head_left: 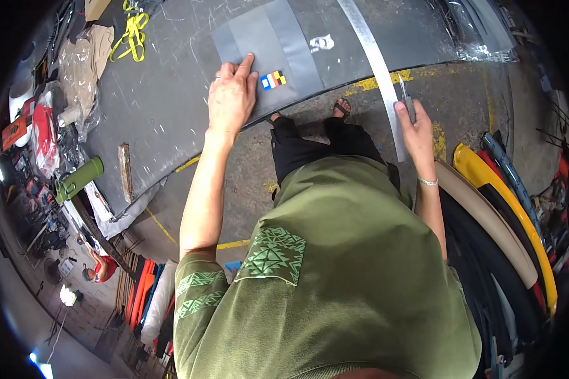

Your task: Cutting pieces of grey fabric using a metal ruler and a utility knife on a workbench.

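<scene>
A flat grey sheet point(250, 38) with lighter and darker bands lies on the dark tabletop. My left hand point(232, 101) rests at its near left part, index finger stretched out on the sheet and thumb apart, holding nothing. Just right of the thumb is a small multicoloured patch point(273, 80) of blue, white, red and yellow. My right hand point(417, 129) is closed around a utility knife point(408, 104), its blade tip pointing away from me. Along the thumb runs a long metal ruler point(372, 50), reaching over the table's near edge; whether the fingers also grip it I cannot tell.
Yellow strap point(133, 35) and clear plastic wrapping point(79, 76) lie at the table's left. A wood strip point(126, 172) and a green roll point(80, 179) are near its left edge. Long rolls of material, one yellow point(518, 215), stand at right. A person point(100, 270) is at lower left.
</scene>
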Action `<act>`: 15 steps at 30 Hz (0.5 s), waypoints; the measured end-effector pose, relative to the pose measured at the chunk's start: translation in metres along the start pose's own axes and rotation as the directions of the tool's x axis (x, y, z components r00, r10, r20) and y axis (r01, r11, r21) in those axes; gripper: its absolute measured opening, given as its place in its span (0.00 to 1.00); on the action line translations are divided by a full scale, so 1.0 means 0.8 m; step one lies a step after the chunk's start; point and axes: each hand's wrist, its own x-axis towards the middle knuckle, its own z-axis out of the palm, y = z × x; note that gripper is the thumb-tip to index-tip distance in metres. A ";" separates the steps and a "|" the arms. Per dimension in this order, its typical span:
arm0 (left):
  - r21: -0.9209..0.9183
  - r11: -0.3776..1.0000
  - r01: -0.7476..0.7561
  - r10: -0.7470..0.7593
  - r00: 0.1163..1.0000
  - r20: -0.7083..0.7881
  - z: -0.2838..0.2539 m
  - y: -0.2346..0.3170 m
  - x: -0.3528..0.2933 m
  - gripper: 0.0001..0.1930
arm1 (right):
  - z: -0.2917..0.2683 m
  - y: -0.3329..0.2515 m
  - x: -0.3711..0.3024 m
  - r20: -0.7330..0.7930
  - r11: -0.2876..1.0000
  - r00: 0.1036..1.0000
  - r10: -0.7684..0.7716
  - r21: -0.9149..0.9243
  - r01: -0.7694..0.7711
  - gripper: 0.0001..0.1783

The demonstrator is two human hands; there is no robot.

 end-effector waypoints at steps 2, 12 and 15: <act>-0.058 0.997 -0.047 0.042 0.996 -0.083 0.000 -0.017 0.004 0.19 | -0.004 -0.014 0.011 0.038 0.999 0.999 0.030 -0.022 -0.029 0.25; -0.053 0.998 0.034 -0.035 0.999 -0.020 0.035 -0.063 -0.002 0.40 | 0.002 -0.027 0.015 0.178 0.962 0.965 0.194 0.157 -0.223 0.17; -0.079 0.995 0.059 -0.063 0.997 -0.049 0.046 -0.048 0.000 0.40 | 0.008 -0.033 0.015 0.088 0.950 0.970 0.226 0.198 -0.240 0.16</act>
